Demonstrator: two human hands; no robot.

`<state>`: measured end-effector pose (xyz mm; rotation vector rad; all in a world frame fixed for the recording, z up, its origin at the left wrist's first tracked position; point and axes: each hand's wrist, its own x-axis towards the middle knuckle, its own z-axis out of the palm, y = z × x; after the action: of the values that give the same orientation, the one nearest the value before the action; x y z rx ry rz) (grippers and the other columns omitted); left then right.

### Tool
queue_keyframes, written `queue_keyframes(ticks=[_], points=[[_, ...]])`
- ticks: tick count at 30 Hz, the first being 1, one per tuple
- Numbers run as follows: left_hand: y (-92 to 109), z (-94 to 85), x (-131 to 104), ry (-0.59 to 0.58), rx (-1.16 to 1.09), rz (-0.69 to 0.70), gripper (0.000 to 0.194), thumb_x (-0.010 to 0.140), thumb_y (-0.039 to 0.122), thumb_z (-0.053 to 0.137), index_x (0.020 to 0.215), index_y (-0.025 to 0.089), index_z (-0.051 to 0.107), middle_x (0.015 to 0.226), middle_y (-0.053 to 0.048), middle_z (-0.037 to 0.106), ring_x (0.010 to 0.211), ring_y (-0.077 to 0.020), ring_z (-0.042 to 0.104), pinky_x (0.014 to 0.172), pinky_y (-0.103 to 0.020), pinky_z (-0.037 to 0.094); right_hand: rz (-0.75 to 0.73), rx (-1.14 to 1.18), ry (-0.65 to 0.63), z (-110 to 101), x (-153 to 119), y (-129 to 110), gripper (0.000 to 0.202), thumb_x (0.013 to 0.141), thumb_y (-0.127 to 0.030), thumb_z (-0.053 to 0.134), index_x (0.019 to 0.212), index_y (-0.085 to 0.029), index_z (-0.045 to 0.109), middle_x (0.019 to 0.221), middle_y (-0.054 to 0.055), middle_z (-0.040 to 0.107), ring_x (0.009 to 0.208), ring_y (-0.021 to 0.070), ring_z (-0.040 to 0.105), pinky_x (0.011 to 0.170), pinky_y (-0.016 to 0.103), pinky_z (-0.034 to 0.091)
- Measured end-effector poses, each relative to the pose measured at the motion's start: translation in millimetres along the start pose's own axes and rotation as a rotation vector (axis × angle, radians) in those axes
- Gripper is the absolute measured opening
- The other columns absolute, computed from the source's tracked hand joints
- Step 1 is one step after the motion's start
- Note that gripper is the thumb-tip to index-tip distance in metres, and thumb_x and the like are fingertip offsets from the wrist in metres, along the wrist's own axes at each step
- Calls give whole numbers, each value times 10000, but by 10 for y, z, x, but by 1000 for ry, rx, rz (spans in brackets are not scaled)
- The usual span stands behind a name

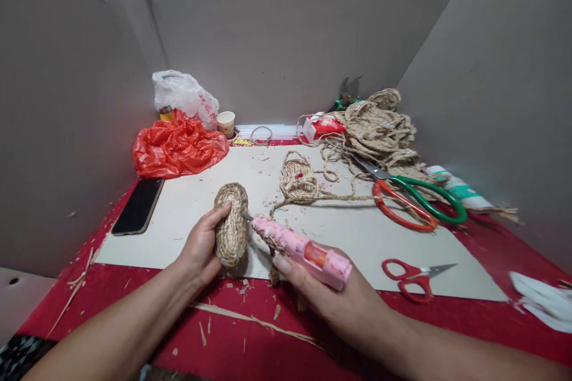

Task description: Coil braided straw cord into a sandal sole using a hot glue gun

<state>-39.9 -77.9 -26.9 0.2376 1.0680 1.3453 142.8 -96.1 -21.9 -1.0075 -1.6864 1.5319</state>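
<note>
My left hand (206, 242) grips an oval sole of coiled straw rope (232, 232), its thumb pressed on the face of the sole. In my right hand (328, 292) is a pink glue gun (297, 244), its nozzle at the right edge of the sole. Whether the tip touches the rope I cannot tell. A length of straw rope (330, 198) runs across the board and down beside the glue gun, where part of it is hidden. Beyond the gun lies a small woven straw slipper (298, 177) with a red bead on it.
A white board (187, 205) covers much of the red tabletop (232, 345). Large scissors (415, 193), small red scissors (417, 280) and a rope bundle (379, 128) are at right. A phone (138, 205), red plastic bag (179, 146) and paper cup (226, 124) stand left and back.
</note>
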Motion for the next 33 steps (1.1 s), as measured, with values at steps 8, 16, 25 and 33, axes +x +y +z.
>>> queue_keyframes(ticks=[8, 16, 25, 33], points=[[-7, -9, 5, 11, 8, 3, 90, 817, 165, 620, 807, 93, 674, 671, -88, 723, 531, -167, 668, 561, -257, 554, 9, -21, 7, 1, -9, 4, 367, 860, -498, 556, 669, -202, 454, 569, -43, 429, 489, 96, 410, 450, 219, 357], [16, 14, 0, 12, 4, 7, 129, 837, 168, 590, 781, 87, 674, 642, -84, 713, 512, -160, 653, 547, -252, 540, -21, -19, 32, 2, -20, 37, 380, 861, -515, 564, 654, -199, 529, 543, -36, 408, 478, 103, 359, 464, 242, 353], [9, 6, 11, 14, -18, 18, 116, 821, 167, 608, 795, 81, 681, 659, -89, 717, 531, -158, 655, 559, -246, 532, 37, -25, -20, -21, -48, 26, 413, 857, -542, 571, 649, -185, 558, 528, -45, 374, 474, 99, 334, 449, 232, 325], [6, 2, 20, 9, -36, 13, 125, 837, 163, 592, 819, 79, 683, 672, -88, 714, 545, -152, 654, 586, -250, 532, 108, 25, 37, 29, -102, 2, 356, 816, -546, 613, 756, -203, 689, 477, -39, 357, 436, 121, 294, 421, 269, 284]])
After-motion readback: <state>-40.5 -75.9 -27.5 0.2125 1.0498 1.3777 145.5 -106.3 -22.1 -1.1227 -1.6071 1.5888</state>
